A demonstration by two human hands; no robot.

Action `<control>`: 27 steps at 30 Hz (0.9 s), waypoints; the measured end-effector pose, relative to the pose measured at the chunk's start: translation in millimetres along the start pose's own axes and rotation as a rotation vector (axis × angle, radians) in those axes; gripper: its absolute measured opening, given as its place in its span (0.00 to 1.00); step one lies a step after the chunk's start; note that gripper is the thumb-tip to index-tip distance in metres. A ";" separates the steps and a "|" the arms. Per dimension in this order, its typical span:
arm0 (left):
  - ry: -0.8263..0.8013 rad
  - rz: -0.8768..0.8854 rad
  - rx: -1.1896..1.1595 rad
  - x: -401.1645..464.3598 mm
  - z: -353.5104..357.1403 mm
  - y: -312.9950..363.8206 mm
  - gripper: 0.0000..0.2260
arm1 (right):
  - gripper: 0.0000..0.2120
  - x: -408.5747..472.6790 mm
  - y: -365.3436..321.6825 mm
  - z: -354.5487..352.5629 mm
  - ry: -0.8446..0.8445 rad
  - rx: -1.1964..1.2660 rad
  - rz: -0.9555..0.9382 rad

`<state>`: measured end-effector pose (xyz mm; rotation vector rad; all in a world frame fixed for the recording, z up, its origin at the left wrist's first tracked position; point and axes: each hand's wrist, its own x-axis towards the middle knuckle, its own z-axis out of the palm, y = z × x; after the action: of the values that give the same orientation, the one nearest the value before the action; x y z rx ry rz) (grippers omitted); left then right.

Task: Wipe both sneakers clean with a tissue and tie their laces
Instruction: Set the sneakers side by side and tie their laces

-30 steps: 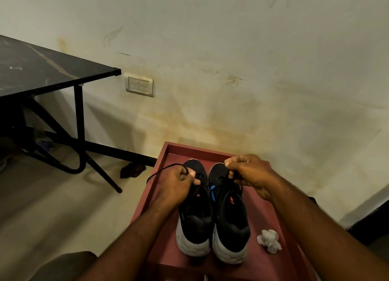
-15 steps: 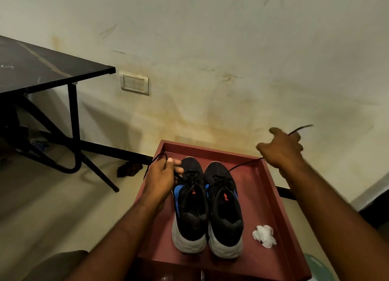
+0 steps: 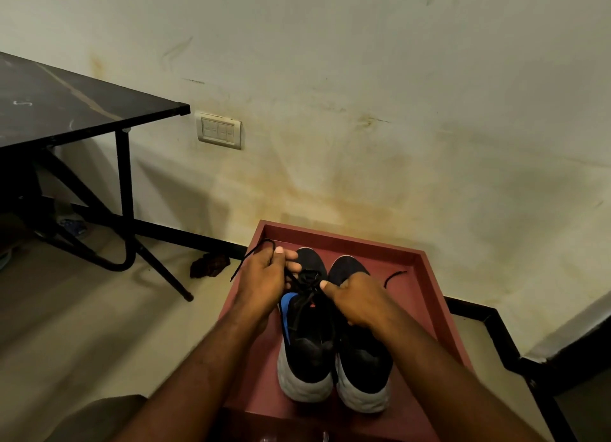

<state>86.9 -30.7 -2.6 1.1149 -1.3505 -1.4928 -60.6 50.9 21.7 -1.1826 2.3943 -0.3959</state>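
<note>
left hand (image 3: pixel 264 278) pinches black lace (image 3: pixel 251 254) over left sneaker (image 3: pixel 305 329) | right hand (image 3: pixel 355 301) grips other lace end (image 3: pixel 393 276) over right sneaker (image 3: pixel 358 352) | pair in red tray (image 3: pixel 426 296), 6 o'clock | black table (image 3: pixel 66 110), 10 o'clock | wall switch (image 3: pixel 219 130), 11 o'clock

Wall (image 3: pixel 363 77): pale and off-white, with scuffs and a yellowish-brown stain spreading low down behind the tray.
Switch plate (image 3: pixel 219 130): white, fixed to the wall just right of the dark table's corner.
Dark table (image 3: pixel 66 104): black top with pale scratches, standing at the left on black metal legs that cross and curve near the floor.
Skirting (image 3: pixel 185 236): black band along the foot of the wall, stepping down at the right.
Floor (image 3: pixel 82 326): light beige, in shadow under the dark table.
Brown object (image 3: pixel 209 264): small, crumpled, lying on the floor by the skirting, just left of the tray; what it is I cannot tell.
Tray (image 3: pixel 426 296): reddish-brown, with raised walls, set against the wall.
</note>
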 end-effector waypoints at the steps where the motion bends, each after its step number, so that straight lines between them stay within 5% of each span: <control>1: -0.012 0.005 0.002 -0.2 0.1 -0.7 0.15 | 0.29 5.9 2.4 5.3 0.040 0.022 0.006; 4: -0.047 0.011 0.005 0.3 1.4 -1.2 0.15 | 0.22 11.2 -0.2 9.5 0.061 0.173 0.031; 9: -0.117 -0.017 -0.023 -2.1 1.4 0.1 0.16 | 0.05 11.8 -10.8 -1.4 -0.020 0.901 0.119; 13: -0.136 -0.022 -0.034 -4.2 0.9 1.1 0.16 | 0.09 1.3 -25.2 -28.8 -0.028 1.236 0.071; 21: -0.139 0.117 -0.026 -9.8 1.7 7.0 0.15 | 0.11 -32.9 -72.1 -130.6 0.324 1.066 -0.322; 27: -0.284 0.273 0.041 -22.7 17.8 25.9 0.14 | 0.12 -33.1 -95.9 -139.8 0.222 0.921 -0.359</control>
<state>76.3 -6.5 25.7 0.7245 -1.6605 -1.4624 -48.0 29.0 192.6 -1.1097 1.7392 -1.5951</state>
